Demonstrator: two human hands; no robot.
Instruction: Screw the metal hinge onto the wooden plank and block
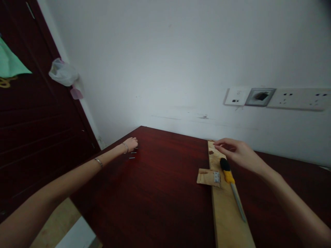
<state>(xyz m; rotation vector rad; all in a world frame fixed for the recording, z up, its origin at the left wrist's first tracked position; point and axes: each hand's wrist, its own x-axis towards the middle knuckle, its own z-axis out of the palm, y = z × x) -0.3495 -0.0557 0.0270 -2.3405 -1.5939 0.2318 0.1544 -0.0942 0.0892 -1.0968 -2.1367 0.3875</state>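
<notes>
My left hand (131, 143) reaches far out to the table's left edge, fingers curled down over a few small metal screws (132, 154); whether it pinches one I cannot make out. My right hand (236, 152) hovers over the far end of a long pale wooden plank (227, 217), fingers stretched out and loosely apart, holding nothing. Just below that hand a screwdriver (230, 181) with a yellow and black handle lies along the plank. A small wooden piece with a metal hinge (210, 177) rests against the plank's left side.
The dark red wooden table (160, 193) stands against a white wall with a row of sockets (279, 98). A dark door (31, 117) is at the left, with a plastic bag (63, 72) hanging beside it. Light floor shows below the table's left edge.
</notes>
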